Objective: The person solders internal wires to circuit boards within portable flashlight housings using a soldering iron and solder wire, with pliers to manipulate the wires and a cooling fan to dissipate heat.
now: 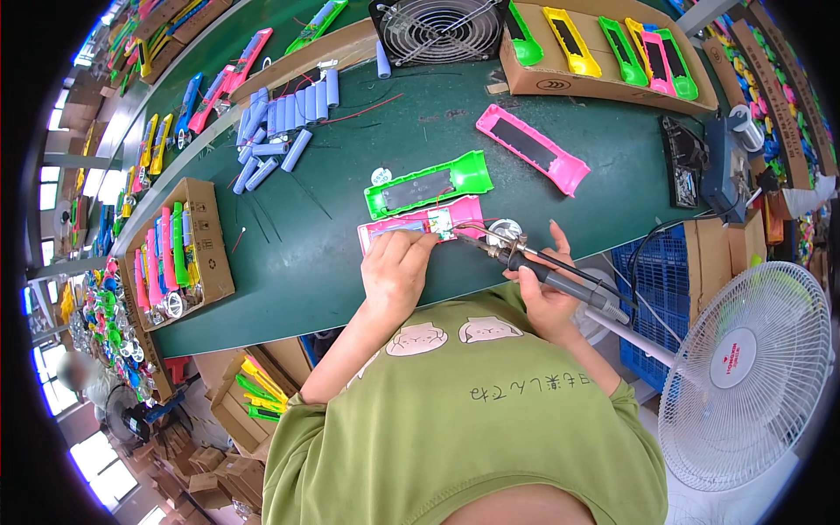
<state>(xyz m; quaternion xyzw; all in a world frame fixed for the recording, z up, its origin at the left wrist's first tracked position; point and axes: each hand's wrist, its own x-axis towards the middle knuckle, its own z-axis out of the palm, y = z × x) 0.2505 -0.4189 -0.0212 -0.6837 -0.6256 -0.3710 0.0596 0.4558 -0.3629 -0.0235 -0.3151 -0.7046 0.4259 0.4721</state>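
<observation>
My right hand point(547, 297) grips a soldering iron point(556, 278) with a thin feed tube along it. The iron's tip points left, at a small circuit board point(440, 223) in a pink flashlight housing point(468, 210). Closed fingers of my left hand point(395, 273) hold the near side of that housing, fingertips at the board's left edge; any wire between them is hidden. A blue battery cell lies inside, partly covered by this hand. Just beyond lies a green housing half point(429, 185). A round reflector point(504, 231) sits at the housing's right end, behind the iron.
A pink housing half point(534, 150) lies farther right. Blue battery cells point(297, 107) with wires are heaped back left. Cartons of housings point(604, 83) point(206, 241) flank the bench. A black fan point(442, 31) stands behind; a soldering station point(728, 162) and white fan point(744, 376) stand right.
</observation>
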